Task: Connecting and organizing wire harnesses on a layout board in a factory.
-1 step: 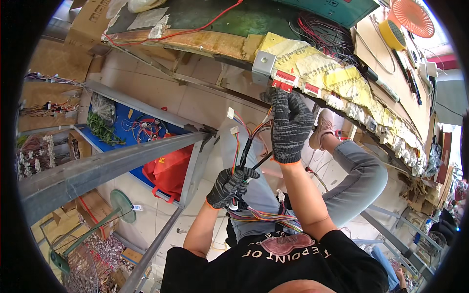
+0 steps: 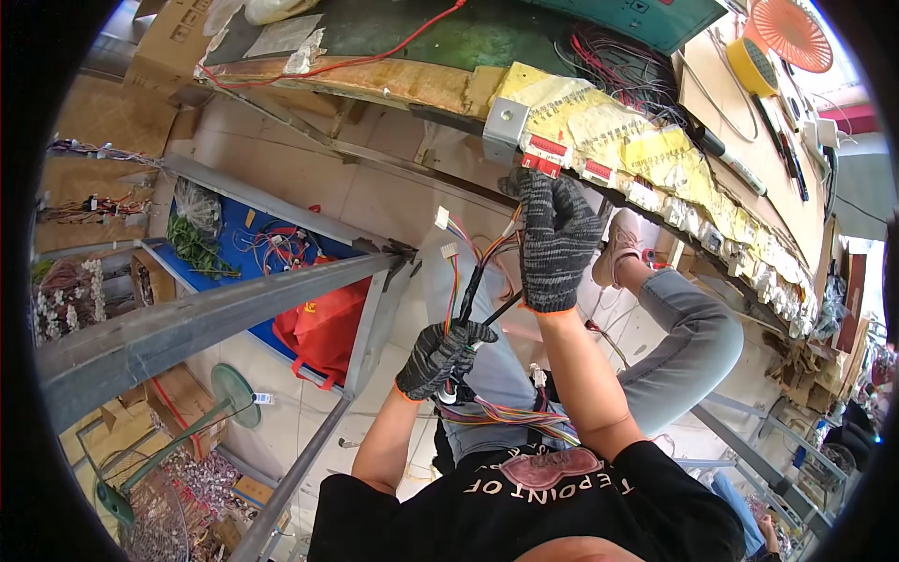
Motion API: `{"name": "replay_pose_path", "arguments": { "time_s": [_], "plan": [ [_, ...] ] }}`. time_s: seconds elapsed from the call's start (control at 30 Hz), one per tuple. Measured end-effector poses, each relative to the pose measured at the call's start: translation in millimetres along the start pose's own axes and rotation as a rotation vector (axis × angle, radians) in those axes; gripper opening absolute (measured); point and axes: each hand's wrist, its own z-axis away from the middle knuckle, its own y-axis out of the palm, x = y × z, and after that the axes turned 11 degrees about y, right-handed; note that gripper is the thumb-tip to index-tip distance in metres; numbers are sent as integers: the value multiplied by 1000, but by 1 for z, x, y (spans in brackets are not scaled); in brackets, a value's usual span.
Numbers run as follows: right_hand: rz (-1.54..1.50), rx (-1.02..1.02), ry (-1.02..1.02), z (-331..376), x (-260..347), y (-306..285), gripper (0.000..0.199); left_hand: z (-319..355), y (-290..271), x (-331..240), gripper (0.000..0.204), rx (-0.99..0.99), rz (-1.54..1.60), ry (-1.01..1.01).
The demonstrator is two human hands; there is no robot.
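My left hand (image 2: 445,359), in a dark grey knit glove, is closed around the black-sleeved trunk of a wire harness (image 2: 475,281). Two white plug connectors (image 2: 442,217) on coloured wires stick up from the harness, loose beyond that hand. My right hand (image 2: 559,234), gloved alike, is raised to the bench edge with fingers pressed together on branch wires of the same harness. Its fingertips are just below a red connector socket (image 2: 543,157) fixed to the edge; whatever plug they pinch is hidden. More coloured wires (image 2: 524,417) lie across my lap.
A metal bracket (image 2: 506,126) stands left of the red socket, and a row of white connectors (image 2: 712,239) follows the taped bench edge. At left are a grey metal frame bar (image 2: 225,304), a blue tray (image 2: 248,211) with a red bag (image 2: 323,323), and a green fan (image 2: 234,393).
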Motion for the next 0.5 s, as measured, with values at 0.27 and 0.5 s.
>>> {"name": "replay_pose_path", "arguments": {
  "time_s": [0.27, 0.5],
  "plan": [
    [-16, -47, 90, -1, 5, 5, 15, -2, 0, 0, 41, 64, -84, -9],
    [639, 344, -349, -3, -29, -70, 29, 1, 15, 9, 53, 79, -31, 132]
  ]
}}
